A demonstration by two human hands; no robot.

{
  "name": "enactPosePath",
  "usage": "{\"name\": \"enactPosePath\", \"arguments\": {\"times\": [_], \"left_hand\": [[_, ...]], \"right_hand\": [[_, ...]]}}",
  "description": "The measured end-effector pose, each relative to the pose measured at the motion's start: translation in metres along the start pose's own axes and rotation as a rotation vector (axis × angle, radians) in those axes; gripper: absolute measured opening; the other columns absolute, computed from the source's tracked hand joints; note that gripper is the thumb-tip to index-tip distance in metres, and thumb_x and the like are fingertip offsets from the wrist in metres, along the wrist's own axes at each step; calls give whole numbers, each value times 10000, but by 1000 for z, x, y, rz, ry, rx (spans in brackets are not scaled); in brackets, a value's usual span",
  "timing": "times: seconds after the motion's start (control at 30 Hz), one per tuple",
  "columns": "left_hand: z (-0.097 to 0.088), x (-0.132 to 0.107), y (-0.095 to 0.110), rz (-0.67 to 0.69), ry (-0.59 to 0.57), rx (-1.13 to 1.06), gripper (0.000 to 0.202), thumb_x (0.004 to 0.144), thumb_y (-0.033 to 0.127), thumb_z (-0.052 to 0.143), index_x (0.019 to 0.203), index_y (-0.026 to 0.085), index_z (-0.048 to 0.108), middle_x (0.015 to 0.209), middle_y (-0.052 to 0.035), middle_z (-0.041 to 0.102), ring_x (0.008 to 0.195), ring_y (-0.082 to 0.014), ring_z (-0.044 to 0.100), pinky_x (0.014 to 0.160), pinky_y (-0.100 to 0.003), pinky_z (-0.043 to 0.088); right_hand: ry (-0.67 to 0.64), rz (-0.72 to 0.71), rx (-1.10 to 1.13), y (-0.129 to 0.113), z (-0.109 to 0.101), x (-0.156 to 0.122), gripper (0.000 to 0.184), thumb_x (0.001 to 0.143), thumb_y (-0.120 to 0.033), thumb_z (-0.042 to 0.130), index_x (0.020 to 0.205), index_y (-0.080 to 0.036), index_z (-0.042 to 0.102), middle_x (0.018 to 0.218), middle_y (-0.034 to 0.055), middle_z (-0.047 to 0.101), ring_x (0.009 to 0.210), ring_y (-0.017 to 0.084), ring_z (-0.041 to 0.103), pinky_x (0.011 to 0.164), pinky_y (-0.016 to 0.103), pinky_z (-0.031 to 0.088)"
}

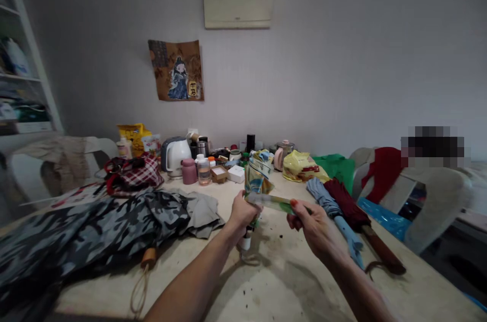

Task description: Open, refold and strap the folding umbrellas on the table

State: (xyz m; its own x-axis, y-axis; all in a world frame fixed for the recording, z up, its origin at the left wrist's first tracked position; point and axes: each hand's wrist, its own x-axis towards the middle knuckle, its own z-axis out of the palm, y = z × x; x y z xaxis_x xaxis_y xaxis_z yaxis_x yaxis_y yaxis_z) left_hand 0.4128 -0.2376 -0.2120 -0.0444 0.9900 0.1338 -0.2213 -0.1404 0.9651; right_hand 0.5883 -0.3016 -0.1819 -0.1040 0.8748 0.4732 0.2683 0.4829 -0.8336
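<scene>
Over the middle of the table, my left hand point(244, 213) is closed around a folded umbrella point(258, 180) with gold, blue and green patterned cloth. The umbrella stands roughly upright, its white-and-black handle point(246, 241) pointing down with a cord loop below. A pale green band of cloth point(274, 202) stretches sideways from the umbrella to my right hand point(304, 218). The fingers of that hand pinch the band's right end. My left fingers hide part of the umbrella's middle.
A camouflage umbrella point(125, 225) spreads over the table's left. Light blue point(342, 225) and dark red point(346, 205) umbrellas lie on the right. A kettle point(178, 155), pink jar point(189, 171), small boxes point(236, 174) and a yellow bag point(302, 166) line the back. A person sits at far right.
</scene>
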Motion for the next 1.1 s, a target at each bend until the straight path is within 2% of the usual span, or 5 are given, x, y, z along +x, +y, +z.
{"name": "enactPosePath", "arguments": {"times": [0.33,0.57,0.77,0.97,1.1], "left_hand": [[1,-29,5,-305,-732,-668,378,538,320,778,758,83,582,611,29,426,482,-30,340,458,-169,277],[0,-33,-15,-505,-1084,-950,413,615,363,761,881,100,585,696,1,510,421,5,300,401,-132,229],[3,-28,-14,-475,-801,-582,614,548,478,806,979,81,623,827,-115,671,728,-208,658,658,-314,505],[20,-38,5,-234,-253,-172,509,477,139,728,961,136,571,655,11,609,517,-115,555,500,-237,420],[11,-32,3,-223,-258,-250,399,479,174,677,858,133,561,615,14,583,488,-101,516,457,-225,402]], "right_hand": [[-281,2,437,26,5,37,449,766,-583,687,665,-147,645,792,48,586,708,139,487,654,262,415],[-306,262,819,25,30,34,392,650,-480,810,611,-141,617,532,16,557,464,107,484,441,222,391],[-95,293,753,35,31,29,403,684,-504,750,621,-169,535,475,-47,477,312,57,331,302,186,207],[-7,65,438,44,27,39,364,768,-493,672,654,-159,586,650,0,544,606,118,468,576,244,425],[17,-66,199,34,28,45,323,792,-495,625,726,-179,623,794,40,575,781,178,527,673,280,445]]}}
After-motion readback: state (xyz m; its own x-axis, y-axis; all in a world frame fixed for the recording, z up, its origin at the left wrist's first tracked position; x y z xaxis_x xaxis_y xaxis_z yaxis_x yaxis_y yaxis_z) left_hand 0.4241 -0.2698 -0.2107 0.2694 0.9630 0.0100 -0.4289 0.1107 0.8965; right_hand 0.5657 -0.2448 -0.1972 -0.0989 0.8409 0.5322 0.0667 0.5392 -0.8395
